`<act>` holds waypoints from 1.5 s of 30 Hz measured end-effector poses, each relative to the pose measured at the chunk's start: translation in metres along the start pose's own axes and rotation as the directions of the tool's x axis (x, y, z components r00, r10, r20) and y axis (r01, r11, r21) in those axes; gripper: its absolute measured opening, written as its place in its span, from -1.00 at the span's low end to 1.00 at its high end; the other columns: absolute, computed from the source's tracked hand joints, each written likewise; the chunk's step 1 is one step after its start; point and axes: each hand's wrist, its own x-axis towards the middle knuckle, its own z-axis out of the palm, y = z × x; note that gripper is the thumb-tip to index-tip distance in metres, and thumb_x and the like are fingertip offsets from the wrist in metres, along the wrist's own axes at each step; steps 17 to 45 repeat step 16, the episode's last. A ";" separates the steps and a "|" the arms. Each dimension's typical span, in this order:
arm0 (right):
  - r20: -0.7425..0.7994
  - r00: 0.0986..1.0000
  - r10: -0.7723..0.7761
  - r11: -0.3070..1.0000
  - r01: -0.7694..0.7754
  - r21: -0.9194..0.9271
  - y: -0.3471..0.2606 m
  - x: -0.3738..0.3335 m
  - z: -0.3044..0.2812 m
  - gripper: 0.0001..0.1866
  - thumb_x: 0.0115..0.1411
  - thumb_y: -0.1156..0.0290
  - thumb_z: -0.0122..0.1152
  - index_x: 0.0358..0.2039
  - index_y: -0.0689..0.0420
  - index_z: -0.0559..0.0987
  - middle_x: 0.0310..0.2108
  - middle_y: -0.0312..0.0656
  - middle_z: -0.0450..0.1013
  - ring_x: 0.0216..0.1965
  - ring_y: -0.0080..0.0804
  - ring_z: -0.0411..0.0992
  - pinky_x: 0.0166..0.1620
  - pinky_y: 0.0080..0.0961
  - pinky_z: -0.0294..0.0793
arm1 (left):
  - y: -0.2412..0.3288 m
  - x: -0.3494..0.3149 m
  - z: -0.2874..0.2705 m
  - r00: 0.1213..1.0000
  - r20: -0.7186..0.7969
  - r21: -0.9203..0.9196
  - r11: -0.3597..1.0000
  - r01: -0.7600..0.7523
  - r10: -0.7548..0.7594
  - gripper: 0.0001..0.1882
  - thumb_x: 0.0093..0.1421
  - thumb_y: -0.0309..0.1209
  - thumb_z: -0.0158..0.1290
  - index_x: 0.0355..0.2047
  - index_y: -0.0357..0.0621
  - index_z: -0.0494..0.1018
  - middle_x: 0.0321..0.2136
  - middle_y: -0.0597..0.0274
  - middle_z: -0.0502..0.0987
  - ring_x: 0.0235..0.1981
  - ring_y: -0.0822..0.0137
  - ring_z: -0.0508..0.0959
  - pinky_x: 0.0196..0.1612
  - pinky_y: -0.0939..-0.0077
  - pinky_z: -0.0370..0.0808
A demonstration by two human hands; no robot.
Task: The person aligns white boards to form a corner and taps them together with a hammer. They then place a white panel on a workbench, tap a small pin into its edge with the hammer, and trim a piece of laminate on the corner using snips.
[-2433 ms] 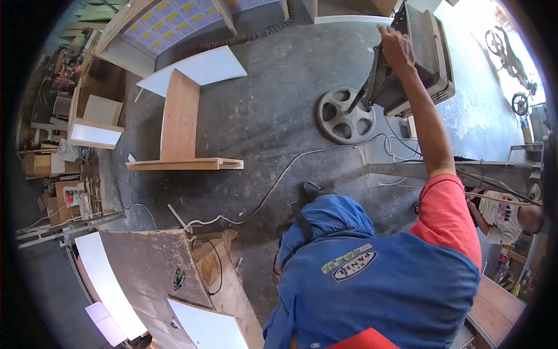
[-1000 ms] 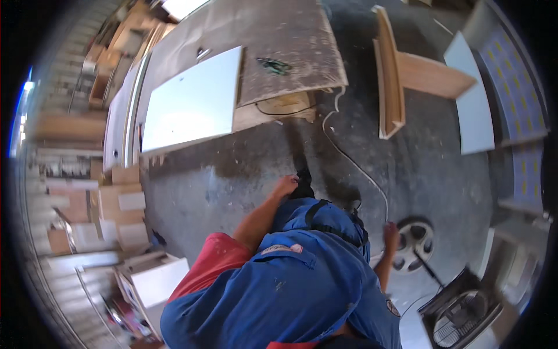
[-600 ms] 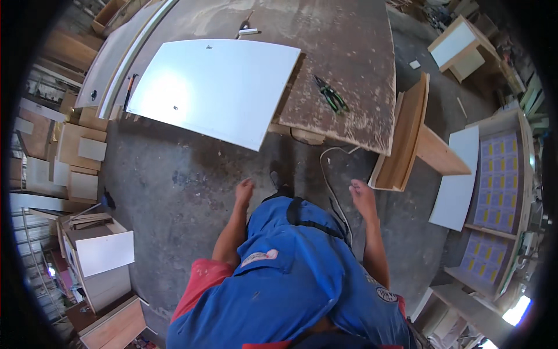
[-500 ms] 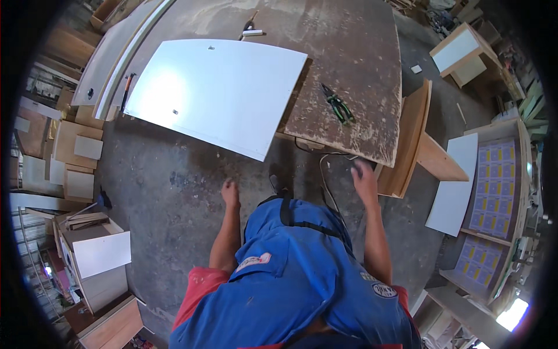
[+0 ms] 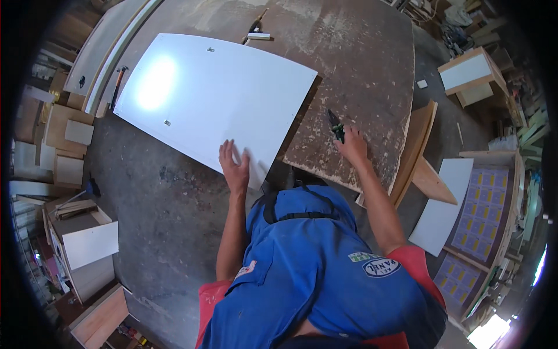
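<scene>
A large white panel (image 5: 215, 87) lies on the worn brown worktable (image 5: 366, 81), with small metal fittings (image 5: 167, 123) on its face. Over the panel's near edge my left hand (image 5: 235, 168) is spread, fingers apart, resting on or just above the surface. To the right, my right hand (image 5: 353, 146) is closed round the handles of black-and-green pliers (image 5: 336, 124). Their dark jaws point away from me, and most of the handles are hidden by my fingers.
Left of the panel lies an orange-and-black hammer (image 5: 119, 84). Beyond it are a dark tool (image 5: 256, 23) and a short white strip (image 5: 259, 36). A curved wooden piece (image 5: 415, 148) stands against the table's right side. A wooden cabinet (image 5: 517, 174) stands farther right.
My body has come closer to the table. My left hand has moved forward onto the panel, and my right hand has reached forward and taken hold of the pliers.
</scene>
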 end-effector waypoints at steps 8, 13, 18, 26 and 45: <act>0.597 0.800 -0.061 0.575 -0.461 0.676 0.030 0.088 -0.026 -0.62 0.08 0.30 0.16 -0.09 0.19 0.49 -0.39 -0.28 0.47 -0.42 -0.47 0.44 -0.36 -0.51 0.39 | 0.032 0.047 0.097 0.970 0.207 0.540 0.841 -0.007 -0.125 -0.13 0.07 0.01 0.18 0.35 0.00 0.19 0.46 0.01 -0.11 0.47 -0.16 -0.26 0.35 -0.39 -0.35; 0.678 0.608 -0.414 0.167 -0.681 0.713 0.026 0.129 -0.025 -0.51 0.06 0.47 0.04 0.06 0.26 0.39 -0.10 -0.08 0.49 -0.15 -0.36 0.50 -0.21 -0.46 0.54 | 0.051 0.072 0.147 0.989 0.094 0.667 0.744 0.021 -0.112 -0.12 0.16 0.10 0.06 0.39 -0.04 0.11 0.44 -0.12 -0.13 0.44 -0.30 -0.22 0.34 -0.41 -0.30; 0.643 0.556 -0.527 0.115 -0.702 0.702 0.026 0.147 -0.027 -0.44 0.17 0.44 0.05 0.20 0.24 0.28 0.09 -0.02 0.42 0.11 -0.25 0.47 0.04 -0.49 0.54 | 0.052 0.077 0.154 0.993 0.064 0.691 0.722 0.028 -0.100 -0.10 0.17 0.14 0.03 0.40 -0.05 0.09 0.45 -0.11 -0.15 0.43 -0.30 -0.20 0.34 -0.41 -0.29; 0.643 0.556 -0.527 0.115 -0.702 0.702 0.026 0.147 -0.027 -0.44 0.17 0.44 0.05 0.20 0.24 0.28 0.09 -0.02 0.42 0.11 -0.25 0.47 0.04 -0.49 0.54 | 0.052 0.077 0.154 0.993 0.064 0.691 0.722 0.028 -0.100 -0.10 0.17 0.14 0.03 0.40 -0.05 0.09 0.45 -0.11 -0.15 0.43 -0.30 -0.20 0.34 -0.41 -0.29; 0.643 0.556 -0.527 0.115 -0.702 0.702 0.026 0.147 -0.027 -0.44 0.17 0.44 0.05 0.20 0.24 0.28 0.09 -0.02 0.42 0.11 -0.25 0.47 0.04 -0.49 0.54 | 0.052 0.077 0.154 0.993 0.064 0.691 0.722 0.028 -0.100 -0.10 0.17 0.14 0.03 0.40 -0.05 0.09 0.45 -0.11 -0.15 0.43 -0.30 -0.20 0.34 -0.41 -0.29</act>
